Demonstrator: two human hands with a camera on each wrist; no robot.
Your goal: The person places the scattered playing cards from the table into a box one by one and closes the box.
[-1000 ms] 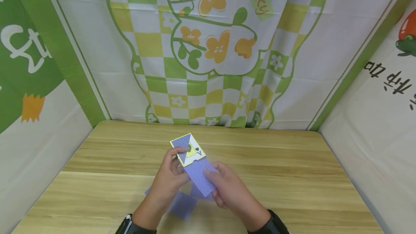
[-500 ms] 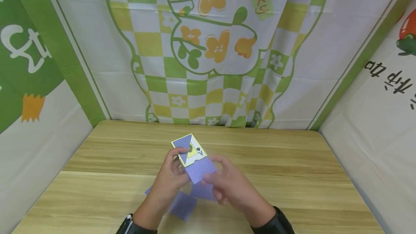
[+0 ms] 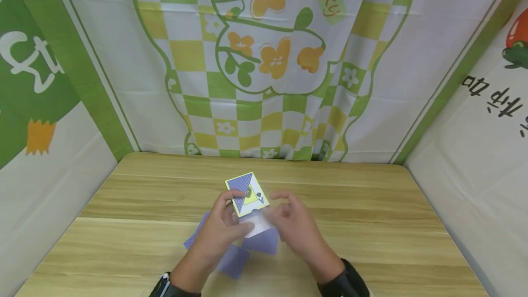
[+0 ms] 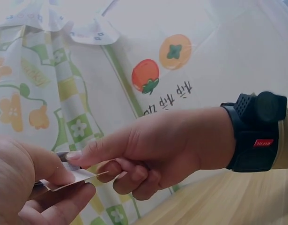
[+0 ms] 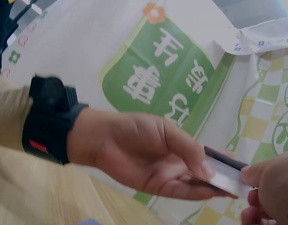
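My left hand [image 3: 218, 223] holds a playing-card box [image 3: 251, 191] printed with a blue pattern and an ace of spades. Its fingers lie over the left side, and the thumb is at the white flap [image 3: 256, 223] of the lower end. Only a thin blue strip of cards shows at the box mouth. My right hand [image 3: 297, 228] is at the box's right lower corner, slightly blurred. In the left wrist view its thumb [image 4: 83, 154] touches the box mouth, while the other fingers curl below the flap. Blue-backed playing cards [image 3: 233, 262] lie on the table under my hands.
A wooden table [image 3: 371, 219] spreads around the hands. A printed curtain [image 3: 264, 104] hangs behind its far edge, and printed sheets [image 3: 466, 150] stand along both sides. More blue-backed cards [image 3: 261, 242] lie close to the first ones.
The cards have slid up into the box, and the white flap shows where their blue backs were. The box and my left hand have shifted right; the left thumb has come onto the flap.
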